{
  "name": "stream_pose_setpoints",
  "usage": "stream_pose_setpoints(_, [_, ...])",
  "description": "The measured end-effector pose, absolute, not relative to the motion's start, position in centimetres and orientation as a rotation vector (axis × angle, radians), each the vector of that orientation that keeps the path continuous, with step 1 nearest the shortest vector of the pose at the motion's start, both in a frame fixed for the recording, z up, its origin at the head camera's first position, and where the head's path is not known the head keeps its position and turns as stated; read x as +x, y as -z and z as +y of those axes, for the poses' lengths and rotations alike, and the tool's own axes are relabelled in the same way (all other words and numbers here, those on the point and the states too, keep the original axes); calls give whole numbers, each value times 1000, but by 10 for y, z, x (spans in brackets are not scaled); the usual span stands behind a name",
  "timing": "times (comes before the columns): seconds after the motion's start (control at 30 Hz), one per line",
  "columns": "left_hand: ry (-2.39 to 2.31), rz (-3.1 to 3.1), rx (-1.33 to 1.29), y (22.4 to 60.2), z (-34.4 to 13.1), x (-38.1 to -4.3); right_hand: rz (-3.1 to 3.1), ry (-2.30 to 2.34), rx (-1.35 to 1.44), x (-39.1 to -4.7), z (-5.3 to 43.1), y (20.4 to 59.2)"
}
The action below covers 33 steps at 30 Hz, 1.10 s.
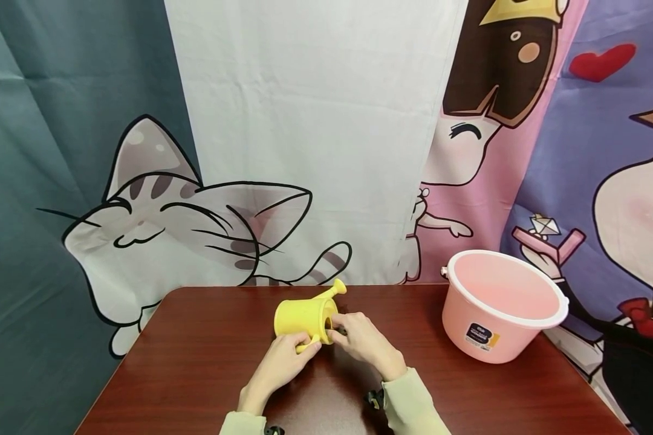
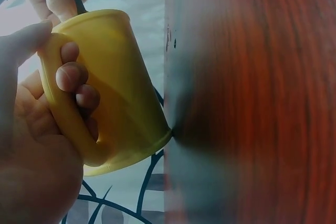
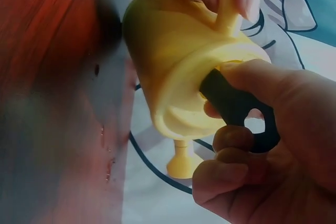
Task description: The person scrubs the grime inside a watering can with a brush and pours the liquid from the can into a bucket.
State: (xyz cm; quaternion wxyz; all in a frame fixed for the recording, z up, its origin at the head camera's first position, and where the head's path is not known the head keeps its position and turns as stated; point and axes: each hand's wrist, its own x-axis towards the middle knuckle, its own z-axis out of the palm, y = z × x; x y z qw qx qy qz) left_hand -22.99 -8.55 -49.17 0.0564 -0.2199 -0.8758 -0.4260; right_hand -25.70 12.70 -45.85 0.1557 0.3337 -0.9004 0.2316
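A yellow watering can lies tipped over the dark red-brown table, its mouth toward the right and its spout pointing away. My left hand grips the can's loop handle, fingers curled through it. At the mouth, my right hand pinches a flat dark handle with a round hole in its end. The other end of this dark tool goes inside the can, so its kind is hidden. Fingertips of the right hand reach into the opening in the right wrist view.
A pink bucket with a white rim stands at the table's right side, near the back edge. Behind the table hangs a cloth backdrop printed with a cat and cartoon figures.
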Motion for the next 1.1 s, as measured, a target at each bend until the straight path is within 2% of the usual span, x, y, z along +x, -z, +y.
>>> stream_pose_setpoints(0.73, [1317,-2695,-648,486,-87,-230,-2638,-701,930,-246,147,422])
stream_pose_setpoints(1.1, [1317,-2677,-657,491,-87,-230,-2627,-710,974,-253,136,444])
